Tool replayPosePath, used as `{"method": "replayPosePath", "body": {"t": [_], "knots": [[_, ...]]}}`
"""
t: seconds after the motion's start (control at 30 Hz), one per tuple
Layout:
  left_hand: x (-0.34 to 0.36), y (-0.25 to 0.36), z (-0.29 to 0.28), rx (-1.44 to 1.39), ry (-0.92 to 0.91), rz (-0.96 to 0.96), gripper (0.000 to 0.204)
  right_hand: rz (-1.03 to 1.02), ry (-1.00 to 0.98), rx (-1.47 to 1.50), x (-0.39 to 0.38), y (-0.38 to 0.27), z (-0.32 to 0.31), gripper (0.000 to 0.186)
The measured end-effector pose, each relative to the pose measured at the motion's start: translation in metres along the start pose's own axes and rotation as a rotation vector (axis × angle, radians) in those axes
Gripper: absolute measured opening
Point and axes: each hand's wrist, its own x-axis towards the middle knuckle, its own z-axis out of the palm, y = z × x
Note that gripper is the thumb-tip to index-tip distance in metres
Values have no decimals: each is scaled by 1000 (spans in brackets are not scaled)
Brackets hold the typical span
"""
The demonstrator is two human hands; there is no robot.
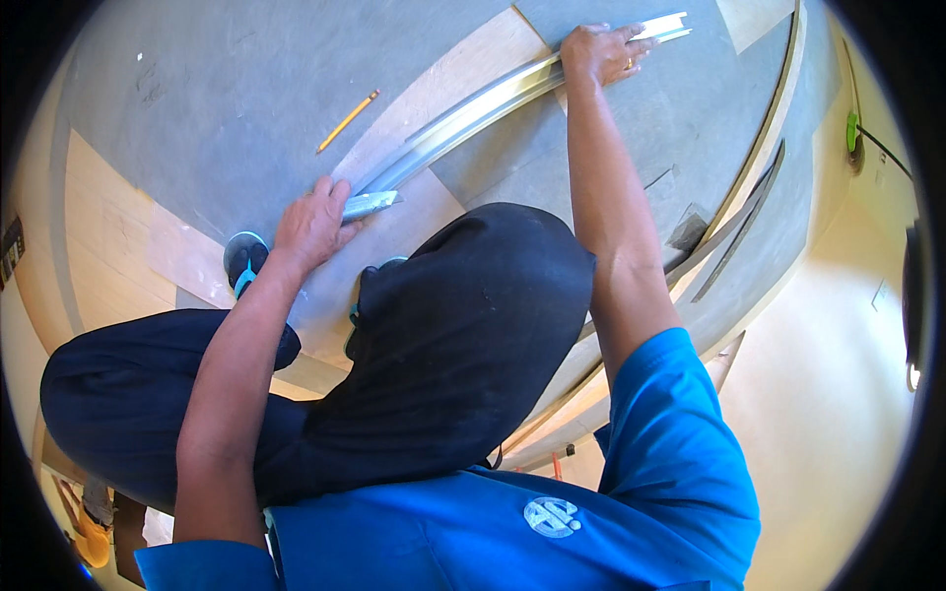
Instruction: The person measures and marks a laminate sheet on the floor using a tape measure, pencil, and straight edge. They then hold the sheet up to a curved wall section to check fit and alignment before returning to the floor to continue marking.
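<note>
A long silver metal channel (473,116) runs slantwise over the floor, from beside my left foot up to the far right. My left hand (317,225) is closed at its near end, fingers and thumb around the metal. A short silver piece with a slanted tip (372,204) sticks out to the right of that hand; I cannot tell whether it belongs to the channel. Stretched far out, my right hand (599,54) grips the channel near its other end, fingers over the top. A yellow pencil (347,122) lies left of the channel.
My bent knee in dark trousers (473,305) rises just below the channel. Pale board pieces (128,222) lie on the grey floor (227,89). To the right, long narrow strips (759,163) run in a curve. A bright green object (852,131) with a black cable is farther right.
</note>
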Motion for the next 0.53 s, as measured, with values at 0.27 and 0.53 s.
{"method": "replayPosePath", "body": {"t": [0.27, 0.53], "knots": [[-6, -6, -16, -121, -14, -31, 40, 24, -62, 73, -9, -13, -19, 72], [-2, -8, -5, -286, 21, -91, 33, 32, -35, 27, -7, -11, -10, 76]]}}
